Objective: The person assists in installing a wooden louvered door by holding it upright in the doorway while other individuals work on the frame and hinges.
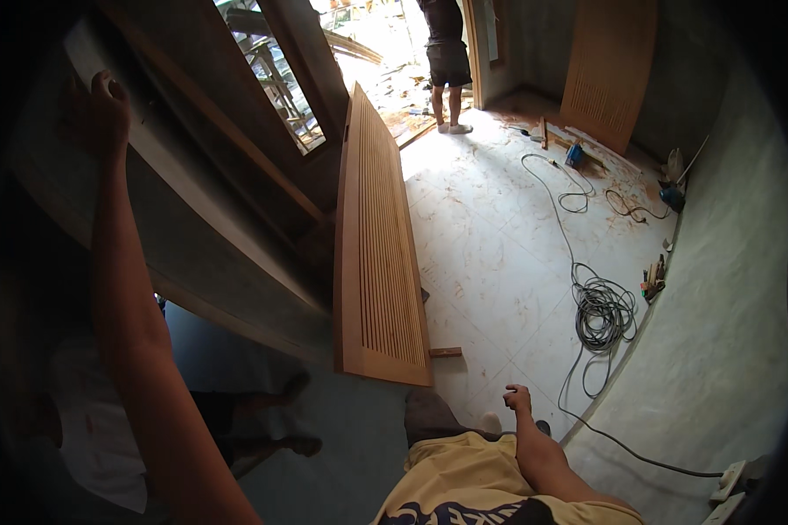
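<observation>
My left arm reaches up along the left side, and my left hand is at the pale edge of a grey wall, its fingers curled against that edge. Low at my right side hangs my right hand, fingers bent inward, with nothing visible in it. Between my hands, in front of my legs, a slatted wooden door panel stands tilted beside the window wall. A short wood block lies on the floor by its near end, closest to my right hand.
A person stands in the bright doorway; another person is at lower left. A second slatted panel leans at the back right. A coiled cable, a blue power tool and hand tools lie along the right wall.
</observation>
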The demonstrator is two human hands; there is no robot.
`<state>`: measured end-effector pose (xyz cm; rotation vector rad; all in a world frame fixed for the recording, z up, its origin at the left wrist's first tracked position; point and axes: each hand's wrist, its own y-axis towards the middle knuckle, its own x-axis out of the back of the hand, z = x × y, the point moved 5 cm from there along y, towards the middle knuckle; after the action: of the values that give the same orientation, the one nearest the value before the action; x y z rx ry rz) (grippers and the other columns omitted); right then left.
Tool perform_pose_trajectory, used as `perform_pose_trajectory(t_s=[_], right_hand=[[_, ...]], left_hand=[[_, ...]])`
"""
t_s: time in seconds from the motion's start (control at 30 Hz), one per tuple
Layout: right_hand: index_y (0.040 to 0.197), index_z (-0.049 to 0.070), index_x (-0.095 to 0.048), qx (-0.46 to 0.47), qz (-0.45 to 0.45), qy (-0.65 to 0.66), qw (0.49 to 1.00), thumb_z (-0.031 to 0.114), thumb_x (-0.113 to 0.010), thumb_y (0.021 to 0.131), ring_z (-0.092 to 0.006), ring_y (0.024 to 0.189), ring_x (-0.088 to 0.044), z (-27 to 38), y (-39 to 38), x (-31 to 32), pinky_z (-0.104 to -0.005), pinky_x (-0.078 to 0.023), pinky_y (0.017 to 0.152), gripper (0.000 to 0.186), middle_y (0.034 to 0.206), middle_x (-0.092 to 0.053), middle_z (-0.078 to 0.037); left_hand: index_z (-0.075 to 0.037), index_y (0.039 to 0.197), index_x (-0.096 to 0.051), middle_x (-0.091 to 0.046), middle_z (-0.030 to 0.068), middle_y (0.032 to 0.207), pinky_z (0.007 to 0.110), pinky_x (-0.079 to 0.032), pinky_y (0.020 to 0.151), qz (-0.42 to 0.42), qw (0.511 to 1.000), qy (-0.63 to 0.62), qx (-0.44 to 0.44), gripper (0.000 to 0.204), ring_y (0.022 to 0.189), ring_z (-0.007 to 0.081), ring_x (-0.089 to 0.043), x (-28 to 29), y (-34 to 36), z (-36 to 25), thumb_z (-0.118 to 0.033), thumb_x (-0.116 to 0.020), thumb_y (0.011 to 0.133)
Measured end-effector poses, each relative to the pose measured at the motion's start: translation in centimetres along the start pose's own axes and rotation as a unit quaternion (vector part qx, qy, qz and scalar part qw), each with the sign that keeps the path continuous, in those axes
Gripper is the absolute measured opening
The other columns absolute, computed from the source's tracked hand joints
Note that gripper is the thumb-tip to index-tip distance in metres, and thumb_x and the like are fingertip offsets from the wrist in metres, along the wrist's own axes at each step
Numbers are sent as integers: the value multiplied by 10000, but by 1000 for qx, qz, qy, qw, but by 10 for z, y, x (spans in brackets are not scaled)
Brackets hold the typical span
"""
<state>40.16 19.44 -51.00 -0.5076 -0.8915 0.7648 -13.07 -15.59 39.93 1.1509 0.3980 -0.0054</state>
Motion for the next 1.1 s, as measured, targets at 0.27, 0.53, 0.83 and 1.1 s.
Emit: perform_pose_trajectory(t_s=[0.27,0.53,0.83,1.1], right_hand=[[1087,140,-693,5,-3,-6,1000,78,-643,697,-259,948,-665,-1,2,-1,-355,-519,851,399,1023,-690,-143],[1083,135,-692,30,-1,15,999,75,-650,715,-242,928,-670,-12,17,-7,-336,-525,837,376,1032,-691,-125],[1070,136,-700,36,-44,-9,998,58,-571,717,-270,975,-655,2,0,4,-353,-507,879,383,1045,-687,-128],[1075,129,-697,5,-8,41,999,87,-604,689,-261,941,-666,-23,25,-11,-348,-517,856,400,1017,-690,-148]], left_hand=[[-307,1051,-655,-520,87,1289,532,-403,875,2,1000,20,18,229,1205,258,-486,16,3,-5,-373,-572,848],[-304,1023,-668,-528,87,1279,516,-405,875,-17,1000,10,7,213,1206,266,-483,12,3,-2,-373,-588,838],[-301,1035,-669,-529,102,1275,514,-405,871,-4,1000,19,2,222,1184,267,-497,19,3,-4,-369,-583,843],[-308,1057,-658,-526,96,1282,523,-385,899,-2,999,28,18,237,1203,265,-483,11,2,-3,-374,-574,846]])
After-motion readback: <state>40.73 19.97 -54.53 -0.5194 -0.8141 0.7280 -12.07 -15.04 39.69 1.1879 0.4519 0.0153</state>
